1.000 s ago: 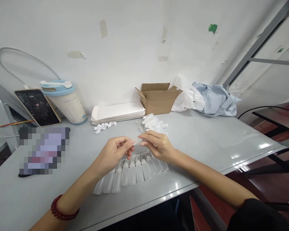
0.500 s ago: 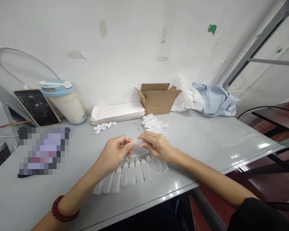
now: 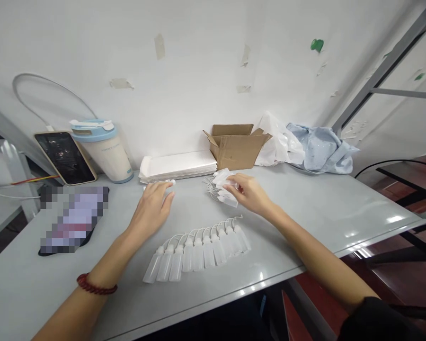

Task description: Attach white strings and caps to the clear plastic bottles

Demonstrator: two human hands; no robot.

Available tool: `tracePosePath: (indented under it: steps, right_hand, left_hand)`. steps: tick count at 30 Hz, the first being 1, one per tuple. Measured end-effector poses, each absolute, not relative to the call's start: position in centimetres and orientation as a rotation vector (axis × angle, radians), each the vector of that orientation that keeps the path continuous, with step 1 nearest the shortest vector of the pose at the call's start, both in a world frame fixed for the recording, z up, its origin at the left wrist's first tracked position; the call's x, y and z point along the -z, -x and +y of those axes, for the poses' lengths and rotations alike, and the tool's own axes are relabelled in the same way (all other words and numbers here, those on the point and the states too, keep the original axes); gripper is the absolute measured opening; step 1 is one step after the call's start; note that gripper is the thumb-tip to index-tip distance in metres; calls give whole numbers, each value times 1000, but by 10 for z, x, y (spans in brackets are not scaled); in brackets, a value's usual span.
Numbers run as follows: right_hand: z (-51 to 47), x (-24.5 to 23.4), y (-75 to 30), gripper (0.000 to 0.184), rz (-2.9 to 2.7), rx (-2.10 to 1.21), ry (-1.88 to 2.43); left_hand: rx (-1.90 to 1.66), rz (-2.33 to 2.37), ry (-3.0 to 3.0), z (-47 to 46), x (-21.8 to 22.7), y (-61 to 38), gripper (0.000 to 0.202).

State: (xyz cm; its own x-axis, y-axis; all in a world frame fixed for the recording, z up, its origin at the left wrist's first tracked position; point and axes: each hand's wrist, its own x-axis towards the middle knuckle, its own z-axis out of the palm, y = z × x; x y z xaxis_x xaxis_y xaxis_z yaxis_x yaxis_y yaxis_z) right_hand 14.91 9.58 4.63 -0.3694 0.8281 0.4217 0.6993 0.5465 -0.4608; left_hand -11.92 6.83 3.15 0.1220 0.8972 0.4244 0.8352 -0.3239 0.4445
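A row of several small translucent squeeze bottles [image 3: 199, 251] with tethered caps lies on the grey table [image 3: 305, 208] near its front edge. My left hand [image 3: 152, 208] reaches forward, fingers stretched over a small cluster of white caps [image 3: 172, 182]. My right hand [image 3: 250, 192] rests at a loose pile of uncapped bottles [image 3: 218, 187] behind the row, with its fingers curled on one bottle of that pile. A red bead bracelet [image 3: 95, 285] circles my left wrist.
Along the wall stand a phone [image 3: 66, 157], a white tub with a blue lid [image 3: 104, 151], a stack of white sheets [image 3: 177, 166], an open cardboard box [image 3: 236, 144], a plastic bag [image 3: 279, 142] and blue cloth [image 3: 321, 149]. A blurred dark object [image 3: 73, 220] lies at left.
Both hands left the middle, where they held one bottle together. That bottle has joined the row. My left hand went to the caps, my right hand to the bottle pile.
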Motion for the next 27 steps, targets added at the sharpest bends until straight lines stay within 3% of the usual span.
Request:
tracePosePath:
  steps: [7,14,17,23,27]
  right_hand:
    - [106,-51,-164,17,-2351,-193,1506]
    - [106,-48,-163,10,-2336,-87,1436]
    - [98,-57,-163,12,-2278,-219,1389]
    - [77,-79,-165,27,-2550,-818,1277]
    - [71,-75,-158,32,-2630,-802,1206]
  left_hand:
    - [-721,1830,-2665,104,-7,135,35]
    - [-591,1917,-2680,102,4,130,36]
    - [-554,1907,-2665,103,6,129,36]
    - [-542,1891,-2637,105,6,130,38]
    - [-516,1896,-2624,104,5,129,38]
